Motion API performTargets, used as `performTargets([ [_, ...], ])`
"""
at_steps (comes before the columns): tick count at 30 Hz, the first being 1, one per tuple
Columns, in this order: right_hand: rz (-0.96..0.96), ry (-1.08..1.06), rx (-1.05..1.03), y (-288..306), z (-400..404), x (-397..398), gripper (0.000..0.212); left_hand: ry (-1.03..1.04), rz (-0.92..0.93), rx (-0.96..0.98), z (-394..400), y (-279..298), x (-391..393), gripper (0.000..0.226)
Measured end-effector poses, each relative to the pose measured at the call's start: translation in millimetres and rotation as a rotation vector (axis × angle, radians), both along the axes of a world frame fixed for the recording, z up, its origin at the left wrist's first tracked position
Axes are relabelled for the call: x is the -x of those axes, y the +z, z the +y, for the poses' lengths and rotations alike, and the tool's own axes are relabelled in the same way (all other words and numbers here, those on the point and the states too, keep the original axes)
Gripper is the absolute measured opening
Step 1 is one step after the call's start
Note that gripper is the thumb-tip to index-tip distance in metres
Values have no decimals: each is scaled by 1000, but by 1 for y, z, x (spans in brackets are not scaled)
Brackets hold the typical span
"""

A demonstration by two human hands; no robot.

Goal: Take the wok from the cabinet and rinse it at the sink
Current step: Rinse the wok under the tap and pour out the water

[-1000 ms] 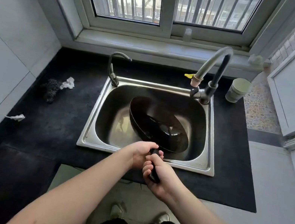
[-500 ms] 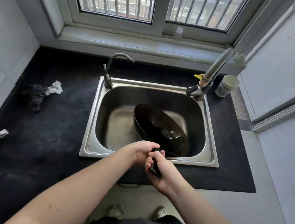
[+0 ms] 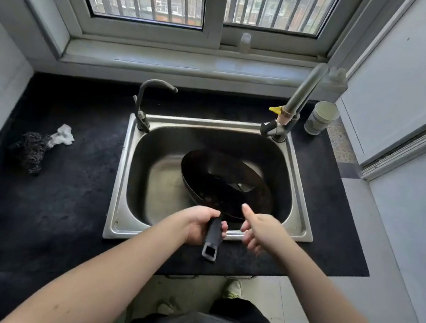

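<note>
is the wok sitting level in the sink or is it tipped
Tipped. The wok leans inside the sink, its rim raised on the right, while the left hand grips the handle over the front edge.

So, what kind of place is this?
Most likely a home kitchen: a steel sink with a tall faucet set in a dark countertop under a barred window, with a wok in the basin.

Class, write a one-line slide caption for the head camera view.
Left hand grips the handle of a dark wok tilted in the steel sink; right hand hovers open beside it.
</note>
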State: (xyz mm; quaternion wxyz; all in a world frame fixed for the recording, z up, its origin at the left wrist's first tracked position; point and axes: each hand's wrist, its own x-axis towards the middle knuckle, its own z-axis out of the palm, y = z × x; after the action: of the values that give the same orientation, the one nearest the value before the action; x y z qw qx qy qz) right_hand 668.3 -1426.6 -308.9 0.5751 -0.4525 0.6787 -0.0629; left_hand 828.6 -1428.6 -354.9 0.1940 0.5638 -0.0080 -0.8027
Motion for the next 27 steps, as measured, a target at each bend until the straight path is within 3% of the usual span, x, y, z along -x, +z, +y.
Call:
performTargets([
  [8,68,-26,368,-28,-97,61,19,94,-67,-100,-10,-6,18,37],
  [15,48,83,578,-26,-192,66,42,136,-49,-136,-14,-6,28,28],
  [21,77,248,607,-26,-241,56,35,127,-119,-99,8,3,28,30],
  [25,102,313,632,-30,-251,53,37,128,-52,-45,26,13,24,11],
  [27,108,329,659,-32,-251,54,37,150,-34,-39,26,16,24,14],
])
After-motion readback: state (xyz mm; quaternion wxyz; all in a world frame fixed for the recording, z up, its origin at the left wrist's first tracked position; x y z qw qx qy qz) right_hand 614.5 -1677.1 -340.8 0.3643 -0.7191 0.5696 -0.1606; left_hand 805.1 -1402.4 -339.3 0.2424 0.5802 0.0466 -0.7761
